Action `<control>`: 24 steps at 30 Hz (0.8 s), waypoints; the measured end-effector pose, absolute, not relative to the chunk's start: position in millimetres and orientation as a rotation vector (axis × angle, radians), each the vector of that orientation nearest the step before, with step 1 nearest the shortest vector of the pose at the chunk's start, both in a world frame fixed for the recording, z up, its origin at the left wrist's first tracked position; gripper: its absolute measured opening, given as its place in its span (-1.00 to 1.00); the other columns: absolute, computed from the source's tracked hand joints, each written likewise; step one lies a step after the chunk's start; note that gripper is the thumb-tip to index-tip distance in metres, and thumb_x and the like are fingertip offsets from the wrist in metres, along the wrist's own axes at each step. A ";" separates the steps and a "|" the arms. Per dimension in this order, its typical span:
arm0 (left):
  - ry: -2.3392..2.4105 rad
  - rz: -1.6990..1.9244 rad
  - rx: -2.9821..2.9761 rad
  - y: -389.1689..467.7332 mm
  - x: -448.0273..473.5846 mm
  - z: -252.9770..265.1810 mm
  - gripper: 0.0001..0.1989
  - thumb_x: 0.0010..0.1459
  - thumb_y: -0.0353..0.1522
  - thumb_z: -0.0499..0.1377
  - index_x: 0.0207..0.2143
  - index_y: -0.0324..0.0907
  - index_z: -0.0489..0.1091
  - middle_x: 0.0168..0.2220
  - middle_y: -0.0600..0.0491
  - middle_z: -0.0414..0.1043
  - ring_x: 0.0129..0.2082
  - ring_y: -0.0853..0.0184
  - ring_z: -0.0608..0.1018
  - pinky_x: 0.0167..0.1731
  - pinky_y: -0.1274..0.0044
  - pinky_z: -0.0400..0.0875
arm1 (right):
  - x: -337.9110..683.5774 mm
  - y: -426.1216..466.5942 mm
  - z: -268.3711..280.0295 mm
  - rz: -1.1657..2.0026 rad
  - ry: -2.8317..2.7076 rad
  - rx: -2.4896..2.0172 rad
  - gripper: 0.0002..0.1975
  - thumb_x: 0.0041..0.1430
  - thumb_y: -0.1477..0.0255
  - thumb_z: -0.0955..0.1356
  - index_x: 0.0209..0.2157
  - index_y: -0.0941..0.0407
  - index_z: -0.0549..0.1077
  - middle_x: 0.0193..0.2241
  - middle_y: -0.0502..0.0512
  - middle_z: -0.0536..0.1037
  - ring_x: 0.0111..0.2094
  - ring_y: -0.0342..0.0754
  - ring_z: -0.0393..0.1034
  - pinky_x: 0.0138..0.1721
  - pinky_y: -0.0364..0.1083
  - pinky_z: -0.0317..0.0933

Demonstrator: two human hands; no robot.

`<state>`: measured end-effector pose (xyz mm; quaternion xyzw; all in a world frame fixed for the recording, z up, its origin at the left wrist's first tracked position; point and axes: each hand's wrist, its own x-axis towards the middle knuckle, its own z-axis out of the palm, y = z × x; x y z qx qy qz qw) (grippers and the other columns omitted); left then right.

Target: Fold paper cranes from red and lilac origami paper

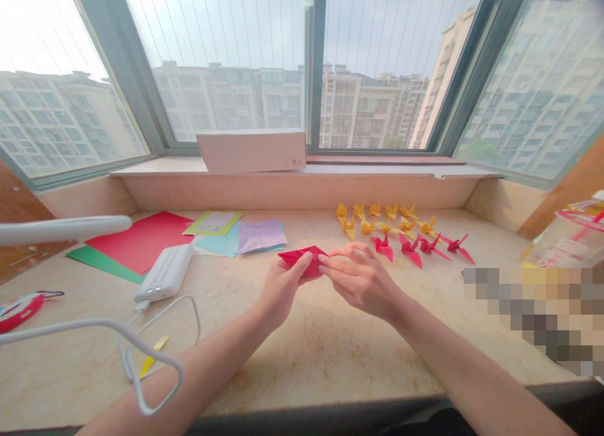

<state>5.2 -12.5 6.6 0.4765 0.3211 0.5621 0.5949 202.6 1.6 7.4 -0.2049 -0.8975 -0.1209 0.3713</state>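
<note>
A partly folded red origami paper (311, 269) is held above the stone counter between both hands. My left hand (283, 285) pinches its left side, with the thumb lying on top. On the other side, the fingertips of my right hand (361, 275) press its right end. Finished red paper cranes (411, 250) stand just beyond my right hand, several in a row. Behind them are two rows of yellow paper cranes (374, 209). The underside of the folded paper and some of my fingers are hidden.
Left on the counter (302, 367) lie red sheets (141, 241), green paper (106, 263), a purple sheet (262, 236) and a white power bank (165, 272) with a looping cable (108, 323). A white box (252, 151) rests on the sill; a plastic cup (570, 234) stands right.
</note>
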 end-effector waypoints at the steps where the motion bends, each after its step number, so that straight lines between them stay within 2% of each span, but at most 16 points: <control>1: 0.746 1.307 1.115 -12.1 4.5 6.9 -0.70 0.13 -0.21 0.29 -0.21 -0.28 0.56 -0.16 -0.13 0.61 -0.13 0.19 0.61 -0.03 0.37 0.47 | 202.3 1.4 7.2 -0.316 -2.316 -0.516 -0.58 0.23 0.59 0.32 0.10 0.00 0.43 0.07 0.08 0.53 0.08 0.11 0.39 0.10 0.20 0.14; 4: 0.741 1.310 1.132 -11.9 3.4 9.2 -0.70 0.12 -0.23 0.31 -0.22 -0.29 0.57 -0.14 -0.14 0.60 -0.11 0.16 0.60 0.00 0.34 0.46 | 198.7 0.4 6.1 -0.243 -2.275 -0.515 -0.58 0.24 0.59 0.32 0.10 0.00 0.43 0.05 0.08 0.55 0.09 0.10 0.40 0.14 0.21 0.13; 6: 0.745 1.307 1.144 -12.6 3.6 11.8 -0.69 0.12 -0.24 0.31 -0.21 -0.30 0.57 -0.17 -0.15 0.61 -0.13 0.14 0.61 0.00 0.31 0.46 | 194.4 -0.7 5.2 -0.095 -2.138 -0.594 -0.63 0.26 0.55 0.32 0.07 0.00 0.45 -0.02 0.10 0.60 0.04 0.07 0.43 0.10 0.17 0.19; 9: 0.770 1.288 1.197 -13.7 4.9 15.2 -0.68 0.13 -0.23 0.29 -0.17 -0.29 0.57 -0.19 -0.14 0.62 -0.18 0.12 0.64 -0.02 0.29 0.46 | 187.9 -1.4 3.9 0.185 -1.848 -0.788 -0.70 0.28 0.44 0.33 0.04 0.02 0.46 -0.15 0.12 0.64 -0.08 0.03 0.49 0.00 0.10 0.30; 12: 0.788 1.278 1.301 -14.1 5.8 16.3 -0.70 0.14 -0.24 0.28 -0.17 -0.25 0.59 -0.19 -0.11 0.63 -0.17 0.10 0.63 -0.01 0.28 0.45 | 184.1 0.8 2.1 0.402 -1.705 -0.924 -0.70 0.22 0.30 0.39 -0.03 0.07 0.49 -0.20 0.13 0.64 -0.19 0.03 0.51 -0.12 0.05 0.36; 17: 0.816 1.265 1.453 -13.9 5.2 15.1 -0.74 0.16 -0.26 0.26 -0.17 -0.21 0.60 -0.20 -0.05 0.64 -0.13 0.11 0.62 0.03 0.29 0.42 | 182.4 5.1 -0.9 0.704 -1.695 -1.027 -0.68 0.19 0.16 0.39 -0.25 0.13 0.60 -0.35 0.14 0.66 -0.34 0.03 0.54 -0.29 -0.01 0.37; 19: 0.834 1.257 1.461 -14.7 5.1 15.7 -0.73 0.17 -0.26 0.24 -0.16 -0.22 0.59 -0.19 -0.06 0.63 -0.12 0.11 0.62 0.05 0.29 0.41 | 182.1 4.0 -0.1 0.654 -1.690 -1.012 -0.71 0.19 0.18 0.39 -0.32 0.12 0.60 -0.40 0.12 0.66 -0.37 0.03 0.53 -0.30 -0.02 0.36; 24: 0.887 1.252 1.389 -16.3 4.1 19.0 -0.73 0.16 -0.25 0.26 -0.19 -0.25 0.58 -0.21 -0.08 0.64 -0.17 0.12 0.64 0.00 0.32 0.46 | 182.2 0.4 6.3 0.245 -1.803 -0.963 -0.86 0.23 0.37 0.39 -0.40 0.08 0.56 -0.45 0.06 0.62 -0.37 -0.01 0.48 -0.21 0.00 0.27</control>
